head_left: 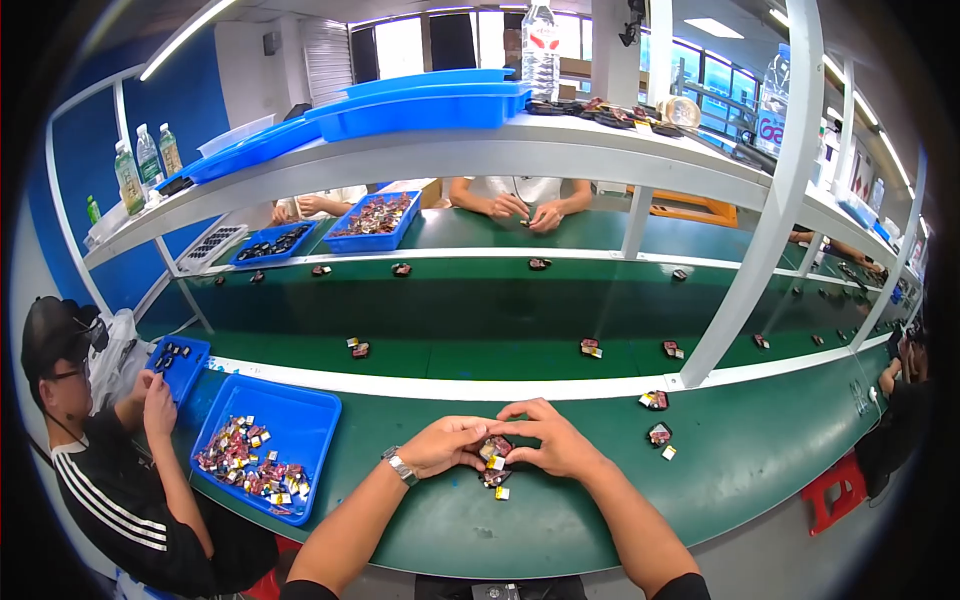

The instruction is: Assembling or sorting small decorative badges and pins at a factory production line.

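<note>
Over the green bench in front of me, my left hand (450, 447) and my right hand (548, 440) come together around a small electronic module (495, 449). It has a reddish circuit board and a white-and-yellow piece like a small battery. Fingers of both hands are bent and closed on its sides. Just below it on the bench lies another dark module (493, 478) with a white-and-yellow piece (502, 493) beside it. My left wrist wears a metal watch. Two more modules, one nearer (659, 435) and one farther (654, 400), lie to the right of my right hand.
A blue tray (330, 410) of loose modules stands left of my left forearm. A person (120, 470) sits beyond it at a smaller blue tray (206, 350). Spaced modules (592, 348) lie on the green belt (450, 345) ahead. A white upright (745, 220) supports the overhead shelf (440, 146).
</note>
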`<move>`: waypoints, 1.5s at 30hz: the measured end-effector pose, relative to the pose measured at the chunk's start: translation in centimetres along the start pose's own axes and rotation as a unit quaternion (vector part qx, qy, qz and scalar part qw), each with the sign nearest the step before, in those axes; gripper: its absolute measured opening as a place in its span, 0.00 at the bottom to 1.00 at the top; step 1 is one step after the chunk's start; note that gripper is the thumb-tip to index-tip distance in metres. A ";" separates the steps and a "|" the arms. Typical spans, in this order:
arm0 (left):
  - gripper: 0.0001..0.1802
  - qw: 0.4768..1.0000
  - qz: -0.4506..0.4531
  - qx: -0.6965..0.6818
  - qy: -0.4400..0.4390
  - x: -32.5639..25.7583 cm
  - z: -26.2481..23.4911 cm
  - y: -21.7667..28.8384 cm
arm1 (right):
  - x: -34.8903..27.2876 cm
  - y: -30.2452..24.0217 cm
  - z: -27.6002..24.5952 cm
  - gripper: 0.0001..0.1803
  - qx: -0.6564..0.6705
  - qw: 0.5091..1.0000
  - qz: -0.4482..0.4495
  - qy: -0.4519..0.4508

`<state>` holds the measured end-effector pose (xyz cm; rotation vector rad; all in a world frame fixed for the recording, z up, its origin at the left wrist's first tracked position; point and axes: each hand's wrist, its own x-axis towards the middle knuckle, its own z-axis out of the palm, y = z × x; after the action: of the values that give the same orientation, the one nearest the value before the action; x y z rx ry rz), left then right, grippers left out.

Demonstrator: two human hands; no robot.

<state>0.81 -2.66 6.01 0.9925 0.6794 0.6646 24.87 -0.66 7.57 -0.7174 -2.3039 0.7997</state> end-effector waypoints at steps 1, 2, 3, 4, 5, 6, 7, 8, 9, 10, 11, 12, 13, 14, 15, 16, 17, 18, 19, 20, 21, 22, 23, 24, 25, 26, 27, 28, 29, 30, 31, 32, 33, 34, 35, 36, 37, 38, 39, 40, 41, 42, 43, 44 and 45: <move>0.24 1.000 0.001 0.000 0.002 -0.2 -0.3 -0.2 | 0.1 0.0 -0.1 0.28 -0.006 1.000 -0.008 -0.016; 0.24 1.000 -0.002 0.004 -0.001 -0.3 -0.7 -0.4 | 0.3 0.0 -0.2 0.29 -0.013 0.999 -0.016 -0.031; 0.24 1.000 -0.005 0.009 -0.006 -0.4 -0.7 -0.4 | 0.6 0.0 -0.2 0.29 -0.013 0.999 -0.016 -0.031; 0.24 1.000 0.011 -0.005 0.005 -0.4 -0.1 -0.1 | 1.0 0.0 -0.3 0.29 -0.047 0.998 -0.031 -0.029; 0.24 1.000 0.012 -0.005 0.004 -0.4 -0.1 -0.3 | 1.3 0.0 -0.2 0.29 -0.081 0.995 -0.045 -0.028; 0.23 0.998 0.034 -0.024 0.039 -0.4 -0.2 -0.5 | 1.4 -0.3 -0.2 0.29 -0.084 0.995 -0.048 -0.028; 0.23 0.995 0.056 -0.043 0.073 -0.4 -0.2 -0.6 | 1.5 -0.7 0.1 0.29 0.007 1.000 0.001 0.008; 0.21 0.990 0.069 -0.056 0.107 -0.6 -0.1 -0.7 | 1.5 -1.0 0.5 0.29 0.098 0.993 0.049 0.044; 0.21 0.990 0.073 -0.055 0.105 -0.4 -0.1 -1.0 | 1.4 -0.7 1.2 0.28 0.090 0.992 0.046 0.073; 0.20 0.985 0.093 -0.053 0.135 -0.3 -0.2 -1.4 | 1.5 -1.3 2.3 0.27 0.069 0.989 0.081 0.098; 0.20 0.979 0.112 -0.050 0.164 -0.2 -0.4 -1.5 | 1.7 -1.8 3.4 0.25 0.047 0.984 0.116 0.123; 0.18 0.978 0.118 -0.047 0.164 -0.2 0.0 -1.5 | 1.5 -1.8 4.4 0.21 0.014 0.980 0.122 0.157; 0.18 0.978 0.117 -0.050 0.163 0.0 0.1 -1.5 | 1.6 -1.3 4.8 0.21 0.012 0.980 0.124 0.155; 0.18 0.977 0.131 -0.035 0.166 0.2 0.1 -1.6 | 1.6 -0.7 5.1 0.20 -0.028 0.978 0.089 0.186; 0.18 0.975 0.144 -0.020 0.170 0.3 0.1 -1.7 | 1.8 -0.4 5.2 0.18 -0.067 0.973 0.053 0.216; 0.18 0.975 0.144 -0.022 0.170 0.3 0.0 -1.8 | 1.8 -0.2 5.1 0.17 -0.072 0.969 0.060 0.230; 0.18 0.974 0.144 -0.028 0.170 0.2 0.0 -1.9 | 1.7 -0.1 4.9 0.17 -0.072 0.969 0.062 0.228; 0.18 0.974 0.145 -0.033 0.170 0.2 0.0 -1.9 | 1.6 0.1 4.5 0.17 -0.115 0.967 0.014 0.226; 0.18 0.974 0.145 -0.034 0.170 0.2 0.0 -1.9 | 1.6 0.2 4.2 0.18 -0.157 0.961 -0.035 0.224; 0.18 0.975 0.143 -0.042 0.166 0.2 0.0 -2.0 | 1.5 0.2 4.1 0.18 -0.157 0.961 -0.034 0.223; 0.18 0.975 0.140 -0.050 0.163 0.2 -0.1 -2.1 | 1.5 0.1 4.0 0.18 -0.155 0.964 -0.048 0.212; 0.18 0.975 0.139 -0.051 0.163 0.3 -0.1 -2.3 | 1.5 0.0 3.9 0.18 -0.152 0.966 -0.061 0.201; 0.18 0.976 0.132 -0.054 0.162 0.4 -0.1 -2.5 | 1.5 -0.2 3.7 0.18 -0.151 0.966 -0.060 0.201; 0.18 0.977 0.125 -0.057 0.161 0.5 -0.1 -2.6 | 1.5 -0.4 3.5 0.18 -0.134 0.973 -0.058 0.178; 0.18 0.977 0.123 -0.058 0.162 0.5 -0.1 -2.7 | 1.5 -0.5 3.4 0.18 -0.117 0.979 -0.056 0.156; 0.18 0.978 0.123 -0.056 0.162 0.5 -0.2 -2.8 | 1.5 -0.3 3.4 0.18 -0.115 0.980 -0.055 0.156; 0.18 0.978 0.122 -0.054 0.162 0.6 -0.1 -3.0 | 1.4 -0.2 3.4 0.18 -0.124 0.981 -0.057 0.136; 0.18 0.978 0.120 -0.055 0.162 0.6 -0.1 -3.0 | 1.2 -0.1 3.3 0.18 -0.133 0.982 -0.060 0.117; 0.18 0.979 0.118 -0.045 0.159 0.6 -0.2 -3.0 | 1.1 0.0 3.3 0.18 -0.132 0.983 -0.058 0.116; 0.17 0.980 0.117 -0.032 0.155 0.7 -0.3 -2.9 | 1.2 0.2 3.2 0.18 -0.128 0.986 -0.055 0.095; 0.17 0.980 0.117 -0.032 0.155 0.8 -0.2 -2.9 | 1.2 0.3 3.1 0.18 -0.124 0.988 -0.051 0.074; 0.17 0.980 0.119 -0.027 0.159 0.9 -0.2 -2.9 | 1.2 0.4 3.0 0.18 -0.124 0.988 -0.051 0.075; 0.17 0.979 0.121 -0.022 0.164 0.9 -0.1 -3.0 | 1.0 0.6 3.0 0.17 -0.118 0.989 -0.049 0.070; 0.17 0.980 0.117 -0.009 0.163 0.9 -0.1 -3.0 | 0.9 0.7 3.0 0.16 -0.113 0.990 -0.047 0.066; 0.17 0.980 0.116 -0.009 0.162 0.9 0.1 -3.0 | 0.9 0.8 2.9 0.16 -0.113 0.990 -0.046 0.067; 0.17 0.978 0.122 0.008 0.168 0.9 0.5 -3.0 | 1.0 0.9 2.8 0.15 -0.132 0.988 -0.050 0.061; 0.17 0.976 0.127 0.025 0.173 0.9 0.7 -3.0 | 1.0 0.9 2.8 0.15 -0.151 0.986 -0.053 0.054; 0.17 0.977 0.126 0.026 0.172 0.9 0.7 -3.0 | 1.1 0.7 2.6 0.15 -0.151 0.986 -0.052 0.055; 0.17 0.977 0.128 0.035 0.166 0.9 0.6 -3.1 | 1.2 0.4 2.4 0.14 -0.153 0.985 -0.055 0.062; 0.17 0.977 0.130 0.044 0.161 0.9 0.5 -3.1 | 1.3 0.2 2.3 0.14 -0.154 0.984 -0.058 0.070; 0.17 0.977 0.131 0.045 0.161 0.9 0.5 -3.2 | 1.3 0.2 2.4 0.14 -0.154 0.984 -0.059 0.070; 0.17 0.977 0.127 0.039 0.165 0.9 0.4 -3.2 | 1.2 0.4 2.5 0.13 -0.155 0.983 -0.061 0.079; 0.17 0.977 0.124 0.034 0.169 1.0 0.4 -3.2 | 1.2 0.5 2.6 0.12 -0.157 0.982 -0.063 0.088; 0.17 0.977 0.125 0.035 0.169 1.0 0.4 -3.2 | 1.2 0.6 2.5 0.12 -0.157 0.981 -0.064 0.089; 0.17 0.977 0.128 0.035 0.169 0.9 0.4 -3.3 | 1.2 0.6 2.6 0.10 -0.148 0.982 -0.068 0.099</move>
<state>2.32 -3.45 3.03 1.0526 0.8848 1.0564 22.48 -0.38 5.89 -0.7215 -2.2831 0.3100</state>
